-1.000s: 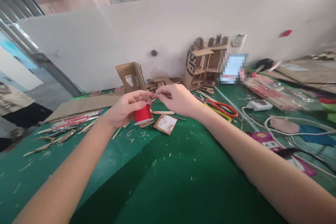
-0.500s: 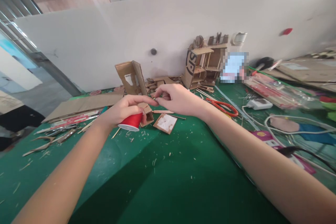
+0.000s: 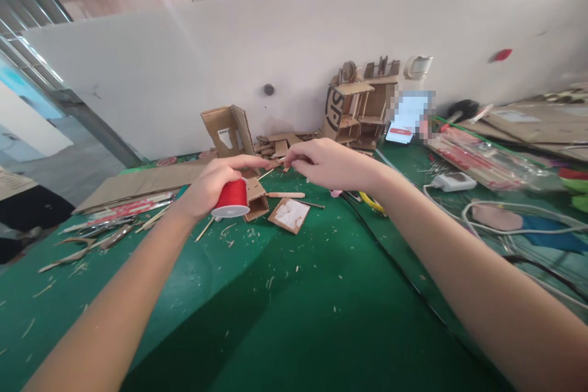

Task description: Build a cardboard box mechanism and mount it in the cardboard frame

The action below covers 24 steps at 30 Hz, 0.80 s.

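Note:
A spool of red thread [image 3: 232, 196] sits in my left hand [image 3: 215, 180], its white end facing down and toward me. The index finger of that hand stretches out to the right. Just right of its tip is my right hand [image 3: 328, 162], with thumb and fingers pinched together; what they hold, if anything, is too small to make out. Under the hands stand a small open cardboard box [image 3: 257, 202] and a square of cardboard with white paper [image 3: 290, 215]. A craft-knife-like tool with a pale handle [image 3: 285, 195] lies behind the square.
A cardboard shelf model [image 3: 353, 113] and a lit phone [image 3: 408, 116] stand at the back. Red-handled tools and sticks [image 3: 124, 211] lie left. Right are a white charger [image 3: 454, 181], cables and bagged sticks [image 3: 482, 159]. A black cable [image 3: 390, 257] crosses the green table.
My right hand has drawn away to the right from the left fingertips, opening a small gap. The left hand has turned slightly, and the spool has tipped more upright.

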{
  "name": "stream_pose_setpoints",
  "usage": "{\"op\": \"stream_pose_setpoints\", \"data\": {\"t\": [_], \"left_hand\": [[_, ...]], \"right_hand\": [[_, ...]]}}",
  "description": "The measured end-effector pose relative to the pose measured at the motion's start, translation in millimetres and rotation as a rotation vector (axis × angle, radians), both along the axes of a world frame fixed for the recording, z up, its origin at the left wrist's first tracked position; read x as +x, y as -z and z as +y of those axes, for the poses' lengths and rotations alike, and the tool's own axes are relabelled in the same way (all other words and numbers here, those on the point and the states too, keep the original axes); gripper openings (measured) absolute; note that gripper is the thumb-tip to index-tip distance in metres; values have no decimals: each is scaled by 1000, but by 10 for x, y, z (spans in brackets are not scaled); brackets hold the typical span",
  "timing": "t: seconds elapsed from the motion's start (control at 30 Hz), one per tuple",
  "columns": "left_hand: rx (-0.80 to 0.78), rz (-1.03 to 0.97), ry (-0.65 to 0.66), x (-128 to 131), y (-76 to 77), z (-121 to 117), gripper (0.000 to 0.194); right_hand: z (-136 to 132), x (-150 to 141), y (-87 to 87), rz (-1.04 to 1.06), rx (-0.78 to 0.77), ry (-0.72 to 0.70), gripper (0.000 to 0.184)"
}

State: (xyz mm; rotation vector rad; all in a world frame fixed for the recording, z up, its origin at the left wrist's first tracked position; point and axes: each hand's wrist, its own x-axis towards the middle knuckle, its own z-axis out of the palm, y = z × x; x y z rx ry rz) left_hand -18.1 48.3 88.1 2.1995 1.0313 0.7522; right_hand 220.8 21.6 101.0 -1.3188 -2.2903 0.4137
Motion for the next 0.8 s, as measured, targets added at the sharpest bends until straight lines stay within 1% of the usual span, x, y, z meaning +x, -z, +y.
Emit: {"op": "stream_pose_setpoints", "data": {"t": [0.1,0.2,0.27,0.33,0.37,0.4,0.43,0.47,0.5,0.53,0.6,0.67,0.73,0.8], "left_hand": [[98,94,-4,-5,-54,-29,47],[130,145,19,-2,-83,-47,48],[115,152,26,1,-78,-44,48],[108,155,23,1,-56,-31,48],[112,159,19,0,-42,-23,48],[119,164,14,-3,-28,-17,48],[128,169,7,-6,-16,-12,48],[138,173,0,-9,-8,-11,48],[147,175,-8,-12,-4,-12,48],[154,179,-16,-15,-4,-17,48],[154,199,-39,-21,-15,-33,49],[145,230,-61,-25,-30,-51,50],[157,258,-63,-27,-37,-63,52],[197,280,-51,-26,-32,-68,53]], "right_hand": [[40,113,-36,-52,4,23,30],[96,270,-70,-118,106,116,30],[123,403,-83,-161,192,262,33],[137,536,-62,-242,219,462,37],[139,591,-30,-319,179,544,37],[139,633,17,-418,92,584,36],[137,659,79,-517,-16,594,34],[135,670,154,-600,-125,572,33],[133,667,238,-642,-191,554,31],[131,653,327,-663,-221,536,29],[133,608,496,-687,-239,518,28],[140,564,626,-704,-219,514,31],[150,536,703,-707,-192,515,33],[162,524,736,-700,-171,516,34]]}}
